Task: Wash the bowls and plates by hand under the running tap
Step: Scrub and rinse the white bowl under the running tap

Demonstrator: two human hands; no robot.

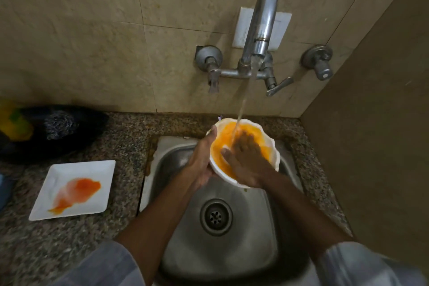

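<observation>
A white scalloped bowl smeared with orange-yellow residue is held tilted over the steel sink. My left hand grips its left rim from outside and below. My right hand lies flat inside the bowl with fingers spread on the residue. Water runs from the tap in a thin stream onto the bowl's inside by my right fingers. A white square plate with an orange-red smear sits on the counter left of the sink.
The granite counter surrounds the sink, whose drain lies below my hands. Two tap handles and a separate valve stick out of the tiled wall. A dark bundle lies at the back left. A brown side wall closes the right.
</observation>
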